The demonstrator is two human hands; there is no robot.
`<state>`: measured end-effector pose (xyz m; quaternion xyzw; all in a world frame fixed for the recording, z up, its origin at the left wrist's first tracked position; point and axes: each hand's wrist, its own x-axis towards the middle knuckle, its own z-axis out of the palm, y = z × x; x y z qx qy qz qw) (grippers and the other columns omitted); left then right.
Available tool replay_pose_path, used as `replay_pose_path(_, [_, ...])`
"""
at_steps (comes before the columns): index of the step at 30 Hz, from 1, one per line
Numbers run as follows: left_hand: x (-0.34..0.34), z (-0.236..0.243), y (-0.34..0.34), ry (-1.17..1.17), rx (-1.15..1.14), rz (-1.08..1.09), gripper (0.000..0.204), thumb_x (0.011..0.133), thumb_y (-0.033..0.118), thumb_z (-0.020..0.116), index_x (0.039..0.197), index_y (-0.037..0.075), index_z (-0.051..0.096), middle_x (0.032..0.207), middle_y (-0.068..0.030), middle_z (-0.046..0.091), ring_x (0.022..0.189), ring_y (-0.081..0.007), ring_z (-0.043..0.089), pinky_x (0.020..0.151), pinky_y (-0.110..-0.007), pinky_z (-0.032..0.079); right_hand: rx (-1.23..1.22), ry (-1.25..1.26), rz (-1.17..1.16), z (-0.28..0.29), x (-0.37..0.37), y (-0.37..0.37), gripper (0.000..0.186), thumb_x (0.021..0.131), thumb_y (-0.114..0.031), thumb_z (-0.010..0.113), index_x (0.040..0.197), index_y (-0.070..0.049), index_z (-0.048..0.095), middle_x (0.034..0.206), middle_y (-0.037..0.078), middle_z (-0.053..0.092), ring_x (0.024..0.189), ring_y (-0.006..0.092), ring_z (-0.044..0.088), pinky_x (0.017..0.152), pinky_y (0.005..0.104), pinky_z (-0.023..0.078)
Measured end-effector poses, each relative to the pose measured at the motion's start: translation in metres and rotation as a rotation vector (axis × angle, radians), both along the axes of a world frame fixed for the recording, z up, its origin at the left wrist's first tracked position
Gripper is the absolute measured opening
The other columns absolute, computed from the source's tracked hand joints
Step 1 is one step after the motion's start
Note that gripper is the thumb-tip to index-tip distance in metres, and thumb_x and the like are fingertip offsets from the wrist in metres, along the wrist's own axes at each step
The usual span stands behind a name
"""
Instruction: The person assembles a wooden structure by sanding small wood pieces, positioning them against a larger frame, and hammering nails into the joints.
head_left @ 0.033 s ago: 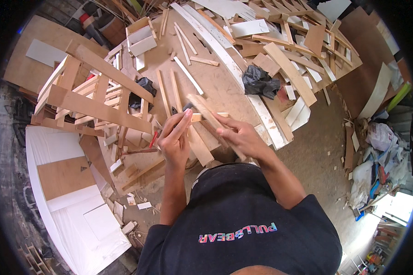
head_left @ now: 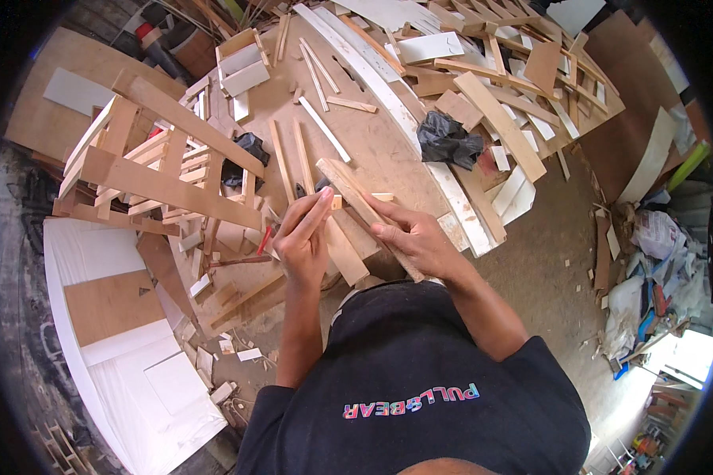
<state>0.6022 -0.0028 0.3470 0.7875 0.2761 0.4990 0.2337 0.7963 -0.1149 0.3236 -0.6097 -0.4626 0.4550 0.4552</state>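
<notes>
Now the right hand (head_left: 420, 239) grips a wooden slat (head_left: 355, 197) at the frame's centre, its upper end crisp and a touch further left than the earlier blur; just beside it, the left hand (head_left: 303, 241) has its fingers narrowly bunched, around what I cannot tell; beyond, upper left, a ladder-like wooden framework (head_left: 174, 188) stays unmoved

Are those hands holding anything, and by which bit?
The right hand grips a wooden strip around its middle; whether the left hand holds something can't be told.
</notes>
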Motion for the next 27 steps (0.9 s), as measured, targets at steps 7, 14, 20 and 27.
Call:
replay_pose_path(7, [-0.008,0.012,0.006,0.064,-0.054,-0.074,0.032,0.093,-0.007,0.070,0.123,0.003,0.077,0.120,-0.0176,0.072,0.102,-0.0251,0.074,0.084,-0.034,0.061,-0.216,-0.067,-0.019,-0.028,0.018,0.014,0.067,0.094,-0.054,0.070,0.147,-0.014,0.062,0.144,0.018,0.065,0.130,0.0280,0.064,0.108,0.0367,0.047])
replay_pose_path(14, [-0.003,0.003,0.005,0.020,0.046,-0.025,0.036,0.088,-0.006,0.078,0.120,0.009,0.080,0.113,-0.0129,0.068,0.093,-0.0220,0.070,0.076,-0.033,0.059,-0.272,0.132,-0.035,-0.040,0.017,0.021,0.065,0.094,-0.051,0.072,0.148,-0.016,0.062,0.140,0.020,0.067,0.129,0.0236,0.063,0.110,0.0343,0.045])
replay_pose_path(20, [-0.005,0.005,0.013,0.003,0.027,-0.050,0.033,0.087,-0.004,0.080,0.117,0.009,0.081,0.102,-0.0114,0.071,0.090,-0.0204,0.071,0.072,-0.032,0.059,-0.056,-0.017,-0.056,-0.005,-0.010,0.007,0.062,0.096,-0.052,0.070,0.148,-0.018,0.062,0.139,0.019,0.068,0.117,0.0251,0.070,0.101,0.0350,0.052])
replay_pose_path(27, [-0.008,0.007,0.023,-0.007,0.047,-0.035,0.031,0.086,-0.003,0.080,0.115,0.007,0.081,0.102,-0.0121,0.072,0.086,-0.0196,0.071,0.070,-0.030,0.059,0.027,0.034,-0.046,0.018,-0.027,0.010,0.062,0.096,-0.053,0.070,0.150,-0.025,0.059,0.140,0.018,0.068,0.120,0.0195,0.066,0.103,0.0322,0.049])
